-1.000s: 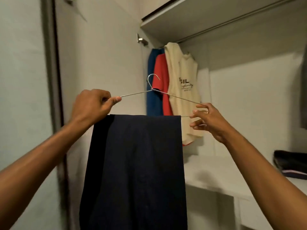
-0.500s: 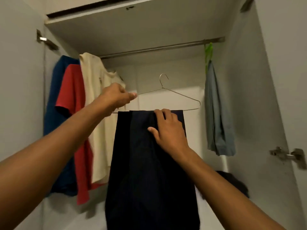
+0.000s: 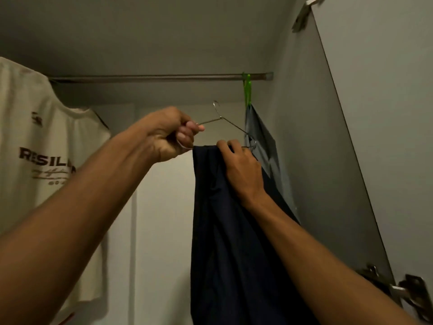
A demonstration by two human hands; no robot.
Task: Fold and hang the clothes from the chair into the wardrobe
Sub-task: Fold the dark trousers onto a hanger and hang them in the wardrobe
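Dark navy trousers (image 3: 225,231) hang folded over the bottom bar of a thin wire hanger (image 3: 230,124). My left hand (image 3: 168,134) grips the hanger's left end, fingers curled round the wire. My right hand (image 3: 241,167) holds the top fold of the trousers at the bar, fingers curled over the cloth. The hanger's hook (image 3: 216,105) points up, a little below the wardrobe rail (image 3: 150,78) and apart from it.
A cream printed T-shirt (image 3: 44,160) hangs at the left. A grey garment (image 3: 264,146) hangs from a green hanger (image 3: 247,90) at the rail's right end, just behind the trousers. The wardrobe side wall (image 3: 316,160) and an open door with hinges (image 3: 403,289) stand at the right.
The view has tilted up and closed in on the rail. The hanger with the trousers has moved right, toward the grey garment. My right hand went from lying flat on the cloth to gripping its top fold.
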